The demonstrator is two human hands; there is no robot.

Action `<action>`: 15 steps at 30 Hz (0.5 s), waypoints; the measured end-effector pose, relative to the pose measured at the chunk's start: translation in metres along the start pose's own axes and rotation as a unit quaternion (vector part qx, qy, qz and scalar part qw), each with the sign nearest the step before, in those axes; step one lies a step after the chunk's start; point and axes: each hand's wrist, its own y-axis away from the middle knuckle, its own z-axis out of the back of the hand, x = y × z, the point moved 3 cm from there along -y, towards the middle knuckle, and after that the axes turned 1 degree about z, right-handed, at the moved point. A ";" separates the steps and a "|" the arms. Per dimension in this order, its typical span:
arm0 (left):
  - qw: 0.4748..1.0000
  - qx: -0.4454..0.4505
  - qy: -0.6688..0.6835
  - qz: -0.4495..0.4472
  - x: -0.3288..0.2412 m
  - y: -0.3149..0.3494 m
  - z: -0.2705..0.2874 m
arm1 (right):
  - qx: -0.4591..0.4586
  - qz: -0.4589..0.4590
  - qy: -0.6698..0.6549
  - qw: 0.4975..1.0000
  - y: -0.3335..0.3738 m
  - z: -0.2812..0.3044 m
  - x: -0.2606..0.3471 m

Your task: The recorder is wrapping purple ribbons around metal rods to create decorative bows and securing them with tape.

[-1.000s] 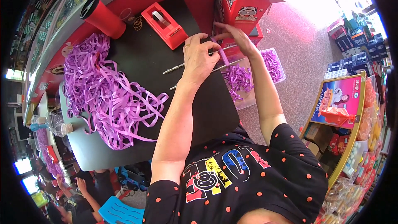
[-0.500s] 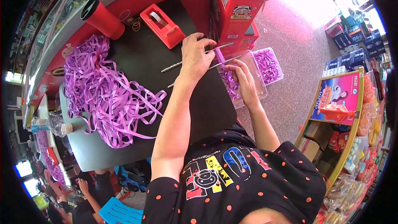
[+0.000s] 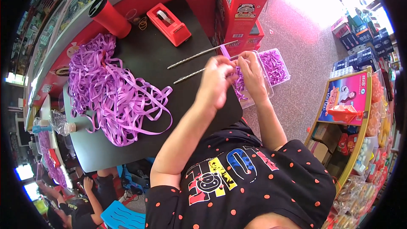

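Two thin twisted metal rods stick out over the right side of the black table, roughly parallel. A band of purple ribbon spans them near their right ends. My left hand is over the nearer rod with curled, slightly blurred fingers meeting my right hand's fingertips. My right hand pinches beside the ribbon at that rod's end; what lies between the fingertips is hidden. Below my hands, a clear plastic box contains short purple ribbon pieces. A large tangled heap of purple ribbon covers the table's left part.
A red tape dispenser and a red tumbler stand at the table's back. Another box of purple pieces sits right of the first. A tall red carton rises behind. People work at far lower left; a shelf stands right.
My left hand has drawn back from the ribbon band toward the nearer rod and my right hand. My right hand's fingers have closed up near that rod's end. The ribbon stays across the rods.
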 end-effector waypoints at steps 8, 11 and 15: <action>0.975 0.021 0.208 0.075 0.047 -0.002 -0.029 | 0.027 0.000 0.102 0.994 -0.017 0.003 -0.001; 0.956 0.021 0.280 0.082 0.043 -0.008 -0.035 | 0.010 0.030 0.131 0.991 -0.019 0.003 -0.005; 0.932 0.070 0.352 0.047 0.047 -0.018 -0.030 | -0.002 0.026 0.145 0.989 -0.018 0.005 -0.007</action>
